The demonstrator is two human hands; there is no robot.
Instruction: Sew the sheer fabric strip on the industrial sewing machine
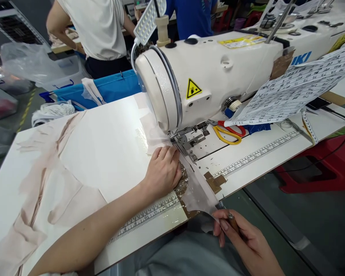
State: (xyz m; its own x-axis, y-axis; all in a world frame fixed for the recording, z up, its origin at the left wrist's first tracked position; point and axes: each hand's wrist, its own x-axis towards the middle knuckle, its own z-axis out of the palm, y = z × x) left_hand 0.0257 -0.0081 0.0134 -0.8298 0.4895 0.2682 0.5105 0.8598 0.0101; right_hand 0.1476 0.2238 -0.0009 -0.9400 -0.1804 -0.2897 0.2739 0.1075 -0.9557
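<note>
Pressing flat on a strip of sheer pale fabric point(193, 188), the person's left hand point(163, 170) lies palm down with fingers loosely curled, fingertips close beside the presser foot point(180, 138) of a white industrial sewing machine point(207, 73). The right hand point(247, 239) sits at the table's near edge, pinching the strip's free corner together with a small wooden-handled tool point(232, 222) (its tip is hidden, so its kind is unclear). The strip lies on the table point(112, 142) with its long axis running diagonally, from the needle area down and toward the right hand, the narrow end pointing into the machine. Judging from this, the risk is the left fingers' closeness to the needle; uneven pull between the hands could also skew or pucker the thin cloth. Farther out, yellow-and-red scissors point(228, 133) rest behind the foot, a printed paper sheet point(293, 88) drapes over the machine, and more pink fabric point(43, 168) spreads left. Two other people stand beyond.
</note>
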